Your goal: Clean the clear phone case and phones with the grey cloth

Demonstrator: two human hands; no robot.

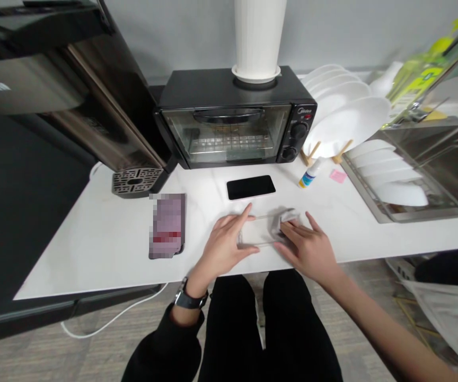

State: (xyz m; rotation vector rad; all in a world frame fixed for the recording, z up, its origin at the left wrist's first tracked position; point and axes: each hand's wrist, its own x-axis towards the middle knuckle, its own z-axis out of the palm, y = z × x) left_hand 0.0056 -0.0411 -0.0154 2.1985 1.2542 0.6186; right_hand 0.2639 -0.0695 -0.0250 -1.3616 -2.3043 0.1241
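A clear phone case (257, 231) lies on the white counter in front of me. My left hand (226, 237) holds its left end, with thumb and forefinger along the two long edges. Bunched under the fingers of my right hand (306, 244) is a grey cloth (288, 216), pressed against the case's right end. Just beyond the case lies a phone (250, 188) with a dark screen. A small white spray bottle (310, 174) with a blue and yellow label is tipped over or leaning to the right of the phone.
A black toaster oven (232, 116) stands at the back with a white pot (258, 37) on top. Left are a drink machine (137, 180) and a blurred-out purple item (168, 225). Right are racked plates (344, 122), a pink slip (337, 175) and a sink (447, 159).
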